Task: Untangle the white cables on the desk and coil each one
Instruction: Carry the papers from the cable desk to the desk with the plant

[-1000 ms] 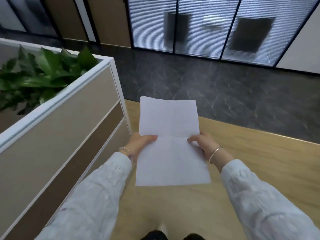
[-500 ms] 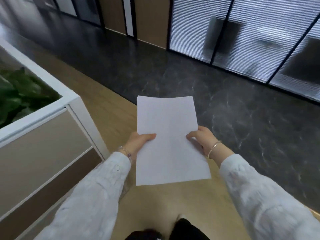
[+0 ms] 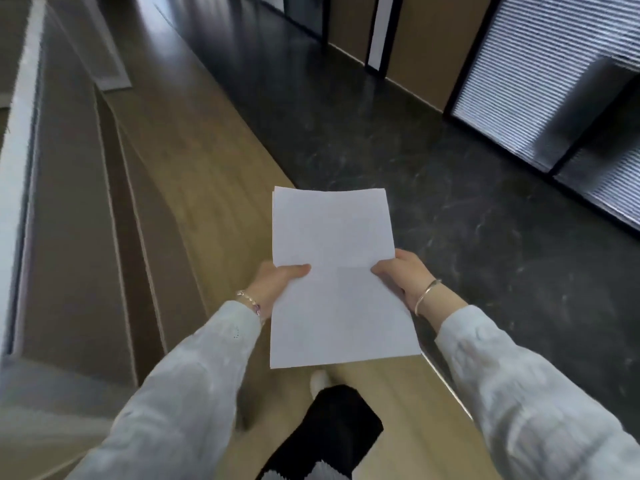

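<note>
single head-worn wide-angle view, looks forward and steeply down, close on paper sheet (image 3: 336,278), floor (image 3: 450,188) beyond

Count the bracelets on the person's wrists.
2. A thin silver metal bangle on the right wrist, by the white paper sheets; a beaded chain bracelet on the left wrist, partly under the sleeve, which may hide more.

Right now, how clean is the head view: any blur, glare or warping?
Head view: the partition at left is streaked with motion blur; the paper and both hands, left and right, are fairly sharp; wide-angle warping bends the floor lines; a soft sheen shows on the dark floor.
</note>
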### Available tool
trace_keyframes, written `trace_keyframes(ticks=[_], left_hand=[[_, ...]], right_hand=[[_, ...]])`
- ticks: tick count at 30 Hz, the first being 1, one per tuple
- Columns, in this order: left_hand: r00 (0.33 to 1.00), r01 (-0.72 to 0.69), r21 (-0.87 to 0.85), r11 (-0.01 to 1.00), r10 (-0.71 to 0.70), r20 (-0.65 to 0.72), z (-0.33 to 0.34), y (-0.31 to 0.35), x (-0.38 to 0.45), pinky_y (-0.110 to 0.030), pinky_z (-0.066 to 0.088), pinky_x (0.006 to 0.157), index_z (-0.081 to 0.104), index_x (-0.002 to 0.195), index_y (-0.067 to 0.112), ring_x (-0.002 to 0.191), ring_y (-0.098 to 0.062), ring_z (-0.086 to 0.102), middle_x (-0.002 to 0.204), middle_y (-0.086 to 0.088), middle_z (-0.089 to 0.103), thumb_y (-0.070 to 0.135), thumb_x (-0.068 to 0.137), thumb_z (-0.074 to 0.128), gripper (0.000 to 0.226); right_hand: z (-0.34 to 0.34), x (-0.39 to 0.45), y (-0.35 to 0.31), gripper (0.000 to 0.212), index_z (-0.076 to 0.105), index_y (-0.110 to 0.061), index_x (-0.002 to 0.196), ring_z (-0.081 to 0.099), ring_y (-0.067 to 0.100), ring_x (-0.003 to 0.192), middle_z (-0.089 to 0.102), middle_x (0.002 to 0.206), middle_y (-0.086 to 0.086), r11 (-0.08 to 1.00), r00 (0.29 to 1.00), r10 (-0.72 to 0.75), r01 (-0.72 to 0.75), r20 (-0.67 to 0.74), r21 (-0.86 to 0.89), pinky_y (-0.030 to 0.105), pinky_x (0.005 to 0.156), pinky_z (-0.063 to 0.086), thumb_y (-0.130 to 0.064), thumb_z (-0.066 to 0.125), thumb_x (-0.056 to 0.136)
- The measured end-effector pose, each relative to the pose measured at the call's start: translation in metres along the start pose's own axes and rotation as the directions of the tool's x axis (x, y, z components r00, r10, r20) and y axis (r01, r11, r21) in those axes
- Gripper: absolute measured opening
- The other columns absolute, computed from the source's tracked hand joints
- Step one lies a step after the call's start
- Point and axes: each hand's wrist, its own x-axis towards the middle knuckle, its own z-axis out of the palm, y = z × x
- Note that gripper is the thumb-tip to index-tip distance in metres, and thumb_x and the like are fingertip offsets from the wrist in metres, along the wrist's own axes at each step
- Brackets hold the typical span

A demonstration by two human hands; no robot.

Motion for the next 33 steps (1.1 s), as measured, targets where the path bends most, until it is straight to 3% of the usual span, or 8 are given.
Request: trace_keyframes(ticks=[4, 7, 10, 15, 19, 25, 29, 33], left_hand=[[0.997, -0.043, 0.003, 0.999, 0.043, -0.070, -0.004, 0.060, 0.082, -0.018, 0.052, 0.054, 0.068, 0.091, 0.018, 0.068, -0.007, 0.071, 0.087, 0.006, 0.073, 0.011, 0.084, 0.072, 0.010], [0.988, -0.080, 0.025, 0.996, 0.082, -0.131, -0.015, 0.103, 0.138, -0.011, 0.046, 0.049, 0.065, 0.098, 0.021, 0.066, 0.001, 0.067, 0.091, 0.012, 0.069, 0.019, 0.087, 0.071, 0.013], [0.979, -0.089, 0.014, 0.996, 0.090, -0.183, -0.031, 0.134, 0.187, -0.015, 0.047, 0.057, 0.062, 0.106, 0.023, 0.077, -0.002, 0.064, 0.095, 0.012, 0.068, 0.022, 0.087, 0.071, 0.021], [0.942, -0.082, -0.046, 0.996, 0.063, -0.329, -0.068, 0.180, 0.277, -0.036, 0.054, 0.086, 0.067, 0.105, 0.019, 0.093, -0.018, 0.069, 0.103, 0.003, 0.073, 0.022, 0.078, 0.079, 0.029], [0.884, -0.111, -0.108, 0.988, 0.049, -0.464, -0.100, 0.226, 0.370, -0.035, 0.054, 0.084, 0.070, 0.094, 0.021, 0.089, -0.019, 0.071, 0.097, 0.003, 0.075, 0.017, 0.077, 0.079, 0.019], [0.782, -0.174, -0.218, 0.960, 0.000, -0.623, -0.137, 0.301, 0.476, -0.041, 0.055, 0.087, 0.070, 0.108, 0.011, 0.089, -0.025, 0.071, 0.098, -0.003, 0.075, 0.013, 0.073, 0.081, 0.037], [0.729, -0.214, -0.283, 0.935, -0.040, -0.683, -0.171, 0.346, 0.530, -0.032, 0.057, 0.074, 0.070, 0.102, 0.008, 0.083, -0.023, 0.072, 0.095, -0.006, 0.074, 0.007, 0.078, 0.076, 0.024], [0.661, -0.249, -0.326, 0.912, -0.086, -0.745, -0.222, 0.379, 0.581, -0.033, 0.056, 0.075, 0.070, 0.104, 0.005, 0.085, -0.026, 0.072, 0.097, -0.009, 0.074, 0.005, 0.078, 0.075, 0.027]], right_hand=[[0.022, 0.102, -0.066, 0.021, 0.068, -0.003, 0.093, 0.065, 0.030, 0.077, 0.070, 0.090, 0.016, 0.999, 0.997, -0.012, 0.015, 0.082, -0.036, 0.036, 0.072, 0.055, 0.007, 0.058, 0.076], [0.044, 0.173, -0.116, 0.025, 0.067, -0.001, 0.098, 0.066, 0.033, 0.083, 0.070, 0.096, 0.018, 0.998, 0.989, -0.011, 0.020, 0.150, -0.056, 0.044, 0.080, 0.055, 0.006, 0.059, 0.076], [0.069, 0.232, -0.152, 0.024, 0.069, -0.003, 0.094, 0.067, 0.037, 0.088, 0.070, 0.098, 0.019, 0.998, 0.974, -0.004, 0.019, 0.226, -0.067, 0.050, 0.085, 0.054, 0.006, 0.059, 0.075], [0.126, 0.340, -0.211, 0.021, 0.068, -0.004, 0.090, 0.065, 0.031, 0.080, 0.069, 0.095, 0.018, 0.990, 0.943, -0.025, 0.071, 0.333, -0.125, 0.044, 0.082, 0.053, 0.008, 0.057, 0.078], [0.186, 0.456, -0.267, 0.019, 0.068, -0.010, 0.084, 0.065, 0.032, 0.084, 0.069, 0.096, 0.016, 0.968, 0.898, -0.016, 0.124, 0.439, -0.218, 0.043, 0.083, 0.052, 0.006, 0.059, 0.077], [0.267, 0.581, -0.362, 0.018, 0.065, -0.001, 0.093, 0.060, 0.026, 0.073, 0.064, 0.086, 0.013, 0.932, 0.816, -0.027, 0.230, 0.577, -0.280, 0.031, 0.069, 0.048, 0.008, 0.056, 0.080], [0.333, 0.654, -0.409, 0.019, 0.066, 0.001, 0.092, 0.058, 0.029, 0.076, 0.062, 0.084, 0.016, 0.909, 0.760, 0.014, 0.261, 0.649, -0.326, 0.033, 0.069, 0.045, 0.007, 0.056, 0.078], [0.412, 0.714, -0.439, 0.022, 0.066, 0.006, 0.097, 0.058, 0.029, 0.076, 0.062, 0.084, 0.016, 0.893, 0.702, 0.064, 0.276, 0.710, -0.354, 0.036, 0.070, 0.045, 0.004, 0.058, 0.077]])
